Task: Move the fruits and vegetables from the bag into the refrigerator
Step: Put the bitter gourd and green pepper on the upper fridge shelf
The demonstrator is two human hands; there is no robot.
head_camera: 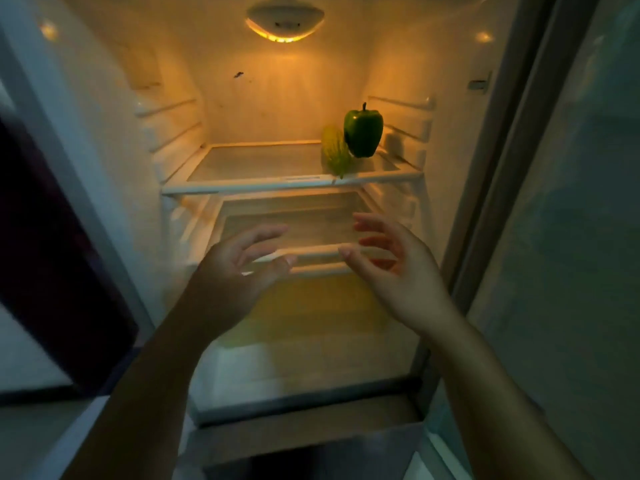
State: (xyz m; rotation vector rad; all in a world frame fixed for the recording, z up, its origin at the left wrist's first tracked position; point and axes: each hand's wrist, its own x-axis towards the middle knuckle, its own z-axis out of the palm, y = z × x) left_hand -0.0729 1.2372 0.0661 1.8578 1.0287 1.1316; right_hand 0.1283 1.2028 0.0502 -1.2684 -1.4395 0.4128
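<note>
Now, left hand (239, 261) spread, empty, right hand (391, 261) spread, empty, before refrigerator (104, 140) shelves

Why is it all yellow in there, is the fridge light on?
On. The lamp at the top of the refrigerator glows orange, lighting the back wall and the green pepper on the shelf.

The pepper (363, 133) is deep green, the gourd (335, 152) pale yellow-green, the fridge (104, 140) white under an amber lamp (284, 20).
</note>
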